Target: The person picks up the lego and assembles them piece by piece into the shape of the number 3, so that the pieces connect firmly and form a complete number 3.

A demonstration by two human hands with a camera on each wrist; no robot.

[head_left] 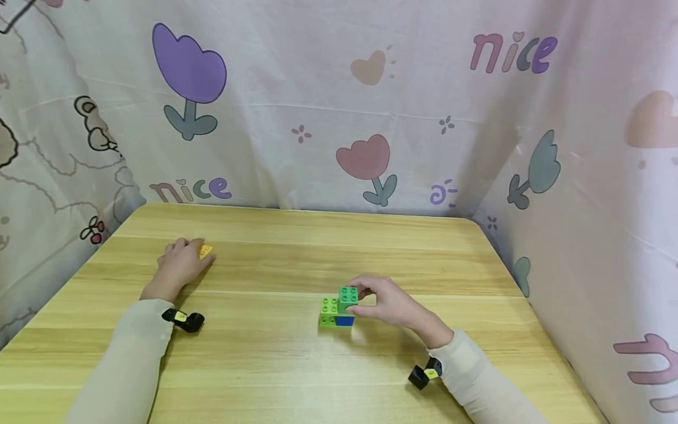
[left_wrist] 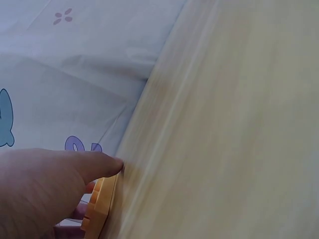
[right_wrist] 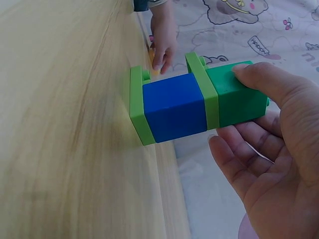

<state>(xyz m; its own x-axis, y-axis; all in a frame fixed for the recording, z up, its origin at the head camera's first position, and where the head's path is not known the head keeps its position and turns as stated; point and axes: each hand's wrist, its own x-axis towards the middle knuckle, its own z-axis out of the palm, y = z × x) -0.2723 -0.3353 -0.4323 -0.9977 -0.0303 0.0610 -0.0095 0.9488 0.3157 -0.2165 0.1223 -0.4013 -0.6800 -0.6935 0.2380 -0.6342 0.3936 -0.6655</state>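
My right hand pinches a green toy building brick between thumb and fingers. That brick sits at the top of a small stack on the table. Under it comes a light green plate, then a blue brick, and a second light green plate at the bottom. Both plates stick out past the blue brick on one side. Far to the left, my left hand has its thumb and fingers around an orange-yellow brick, studs showing. The hand covers part of that brick in the head view.
The wooden table carries both bricks and stack. A printed cloth with flowers and letters hangs behind the back edge and along both sides. Small black wrist cameras are strapped to both sleeves.
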